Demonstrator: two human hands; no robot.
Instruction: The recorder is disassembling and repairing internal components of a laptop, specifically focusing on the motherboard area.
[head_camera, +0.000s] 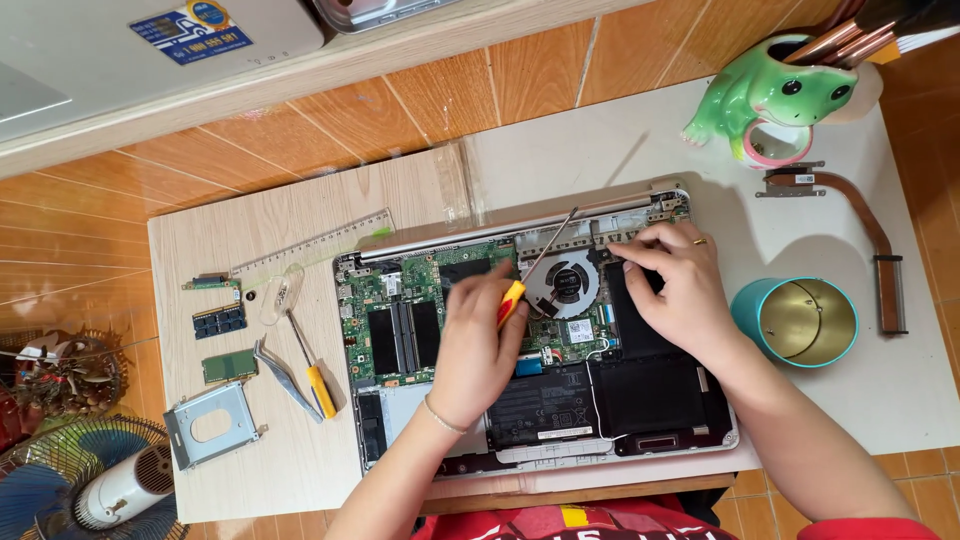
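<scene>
An opened laptop (600, 440) lies bottom-up on the board, showing its green circuit board (390, 290), round fan (567, 282) and black battery (650, 395). My left hand (478, 345) grips a screwdriver (545, 255) with a red and yellow handle; its shaft points up and right toward the hinge edge. My right hand (675, 285), a ring on one finger, presses its fingertips on the parts just right of the fan, near the hinge.
Left of the laptop lie a clear ruler (310, 245), memory modules (218, 322), tweezers (283, 378), a second yellow-handled screwdriver (312, 375) and a metal drive bracket (210, 425). To the right stand a teal tin (795, 320), a copper heat pipe (870, 230) and a green frog holder (765, 95).
</scene>
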